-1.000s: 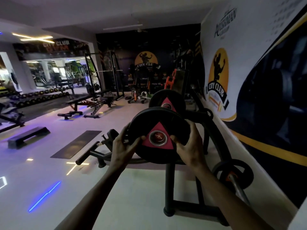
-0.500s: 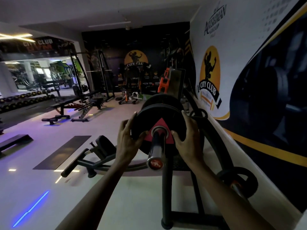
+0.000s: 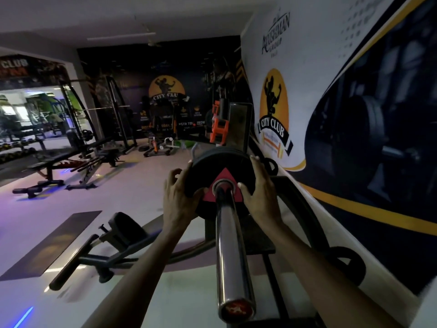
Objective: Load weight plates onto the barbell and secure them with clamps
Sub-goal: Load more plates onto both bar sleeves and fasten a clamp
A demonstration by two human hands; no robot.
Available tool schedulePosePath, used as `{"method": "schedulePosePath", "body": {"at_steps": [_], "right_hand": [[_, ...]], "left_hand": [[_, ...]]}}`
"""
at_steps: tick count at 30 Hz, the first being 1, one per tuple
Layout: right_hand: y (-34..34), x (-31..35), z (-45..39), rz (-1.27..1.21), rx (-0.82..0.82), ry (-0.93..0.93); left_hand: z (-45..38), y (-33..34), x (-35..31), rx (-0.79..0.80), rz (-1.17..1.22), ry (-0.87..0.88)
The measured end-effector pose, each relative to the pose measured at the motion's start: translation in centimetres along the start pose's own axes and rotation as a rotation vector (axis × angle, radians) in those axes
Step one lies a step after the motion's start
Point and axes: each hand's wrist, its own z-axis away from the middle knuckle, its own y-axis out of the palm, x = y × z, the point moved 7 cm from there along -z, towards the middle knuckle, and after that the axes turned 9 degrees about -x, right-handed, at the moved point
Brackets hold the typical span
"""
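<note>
Black rubber weight plate (image 3: 222, 171), likely heavy, sat on the barbell sleeve (image 3: 230, 245), left hand (image 3: 181, 200) and right hand (image 3: 257, 192) gripping its rim either side.

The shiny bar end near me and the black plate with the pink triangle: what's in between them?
In the head view, only bare chrome barbell sleeve runs from the end cap to the weight plate. No clamp shows there.

White wall banner (image 3: 307, 74): "AYUSHMAN GROUP" up top, "CITY CLUB" on yellow oval logo (image 3: 273, 114) below it. Dark back-wall mural (image 3: 166, 91), left of banner: "CITY CLUB".
</note>
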Motion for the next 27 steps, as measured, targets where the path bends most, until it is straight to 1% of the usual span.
{"method": "schedulePosePath", "body": {"at_steps": [4,7,9,11,14,16,18,22,24,27], "right_hand": [[0.0,-0.5,-0.3,0.020,0.005,-0.013],[-0.8,-0.1,-1.4,0.036,-0.017,-0.013],[-1.5,1.0,-2.8,0.021,-0.038,-0.016],[-1.8,2.6,-4.8,0.008,-0.069,-0.059],[-1.1,4.8,-8.7,0.012,-0.082,-0.081],[0.4,5.3,-11.7,0.072,-0.034,-0.035],[2.3,5.2,-14.4,0.151,0.051,0.031],[5.7,3.3,-17.8,0.294,0.158,0.205],[7.3,2.2,-18.8,0.285,0.186,0.292],[9.3,1.4,-19.8,0.248,0.175,0.335]], "left_hand": [[-0.7,0.8,1.4,0.033,0.061,-0.009],[-1.5,0.5,1.0,0.082,0.143,0.020],[-2.5,0.0,0.0,0.101,0.189,0.038],[-3.7,-0.5,-1.4,0.097,0.193,0.077],[-5.1,-0.8,-2.6,0.078,0.208,0.131],[-5.6,-0.8,-2.8,0.077,0.205,0.163],[-5.7,-0.6,-2.5,0.082,0.195,0.173],[-5.8,-0.4,-2.0,0.057,0.241,0.141],[-5.7,-0.4,-1.9,0.045,0.247,0.128],[-5.8,-0.6,-1.7,0.034,0.249,0.089]]}}
